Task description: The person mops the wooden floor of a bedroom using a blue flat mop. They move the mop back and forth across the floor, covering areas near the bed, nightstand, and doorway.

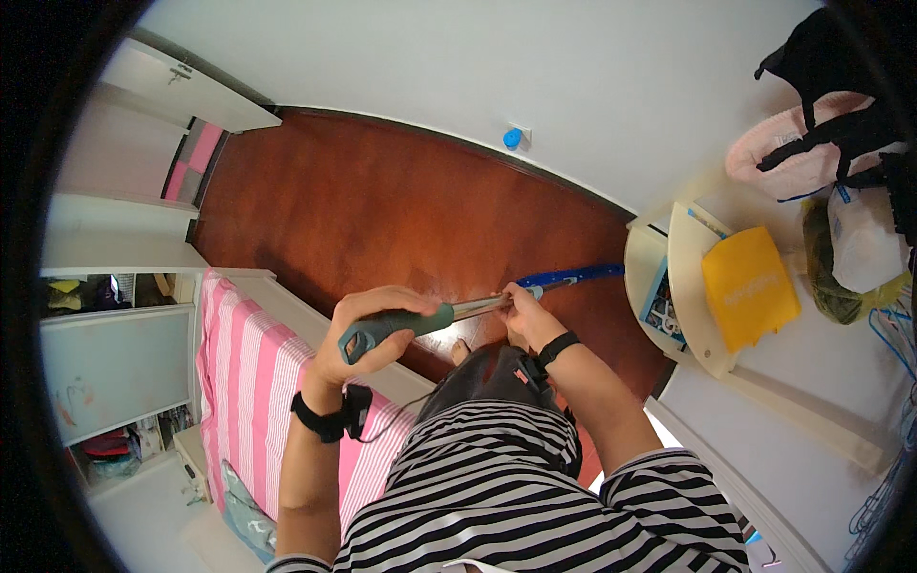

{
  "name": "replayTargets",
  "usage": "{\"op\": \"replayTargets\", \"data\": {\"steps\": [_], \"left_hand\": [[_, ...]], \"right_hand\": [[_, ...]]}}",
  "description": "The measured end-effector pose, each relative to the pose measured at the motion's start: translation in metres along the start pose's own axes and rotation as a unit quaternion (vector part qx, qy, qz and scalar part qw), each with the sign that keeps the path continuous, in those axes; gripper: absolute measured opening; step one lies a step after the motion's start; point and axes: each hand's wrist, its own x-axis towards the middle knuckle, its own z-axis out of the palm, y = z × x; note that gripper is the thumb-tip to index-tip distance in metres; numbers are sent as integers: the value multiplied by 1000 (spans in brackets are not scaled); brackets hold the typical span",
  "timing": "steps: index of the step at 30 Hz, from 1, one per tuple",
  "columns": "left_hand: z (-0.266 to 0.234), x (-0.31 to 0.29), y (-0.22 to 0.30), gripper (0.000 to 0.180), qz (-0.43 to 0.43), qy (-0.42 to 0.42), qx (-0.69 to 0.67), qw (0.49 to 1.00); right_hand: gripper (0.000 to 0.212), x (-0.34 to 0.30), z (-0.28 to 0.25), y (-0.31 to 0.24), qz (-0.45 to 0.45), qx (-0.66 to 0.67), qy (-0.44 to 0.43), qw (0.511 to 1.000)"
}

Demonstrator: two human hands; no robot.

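Observation:
A long-handled mop point(475, 307) stretches across in front of my body, with a dark green grip, a metal pole and a long blue head. My left hand point(353, 327) is wrapped round the green grip point(420, 319) near its looped end. Farther right, my right hand point(525, 315) closes on the metal pole. Beyond that hand the blue mop head point(592, 273) lies low over the floor, reaching toward the corner shelf. Whether it touches the floor I cannot tell. Both wrists wear black bands.
Red-brown floor point(373, 201) spreads ahead. A bed with a pink striped sheet point(253, 382) stands at left, beside a cabinet point(119, 372). At right are a cream corner shelf point(702, 277) with a yellow cloth point(750, 286) and hanging bags point(860, 229). A white door point(181, 86) stands far left.

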Motion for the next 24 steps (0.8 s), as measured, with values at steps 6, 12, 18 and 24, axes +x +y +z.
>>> {"op": "replayTargets", "data": {"steps": [6, 12, 18, 24], "left_hand": [[-12, -61, -13, 22, 24, 218, -77, 973], [15, -59, -16, 36, 53, 214, 16, 975], [53, 1, -16, 32, 45, 88, 81, 992], [93, 54, 3, 38, 143, -55, 98, 983]], "right_hand": [[11, 9, 58, 22, 51, 17, -15, 998], [13, 22, 90, 10, -18, -16, -8, 1000], [13, 45, 59, -54, -9, 69, -39, 997], [17, 25, 4, -90, -35, 32, -108, 993]]}}
